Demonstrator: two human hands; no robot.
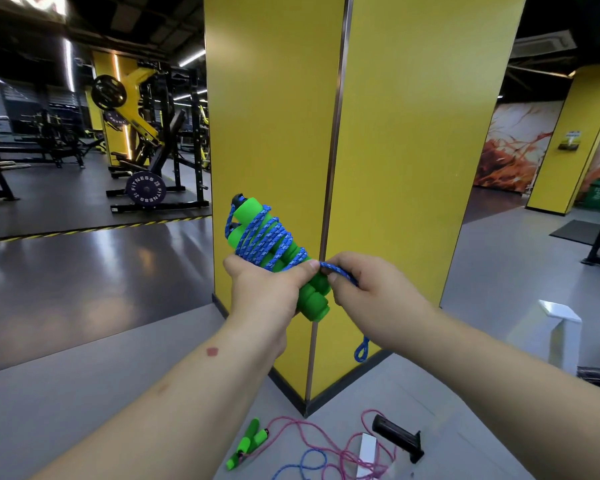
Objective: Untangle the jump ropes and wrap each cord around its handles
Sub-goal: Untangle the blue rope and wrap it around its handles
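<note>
- Blue cord (267, 242) is wound in many crossing turns around a pair of green foam handles (284, 261), held up in front of a yellow pillar (395, 133).
- Left hand (260, 289) has its grip closed around the lower half of the handles, with the thumb pressed over the last turns of cord.
- Right hand (371, 289) sits just beside the handles and pinches the free end of the blue cord between thumb and fingers; the grip is narrow, closed on the cord.
- Below the right wrist, a small loop of the same blue cord (361, 351) hangs in front of the pillar's base.
- On the grey floor (84, 393) at the bottom of the view lies a second pair of green handles (246, 443) with a pink cord (326, 441) spread loose in curves.
- A further stretch of blue cord (305, 462) lies among the pink curves; whether they are knotted together I cannot tell.
- A black handle-like object (397, 438) and a white block (367, 453) lie close by, the pink cord crossing the block.
- Weight machines (146, 140) stand well apart at the left.
</note>
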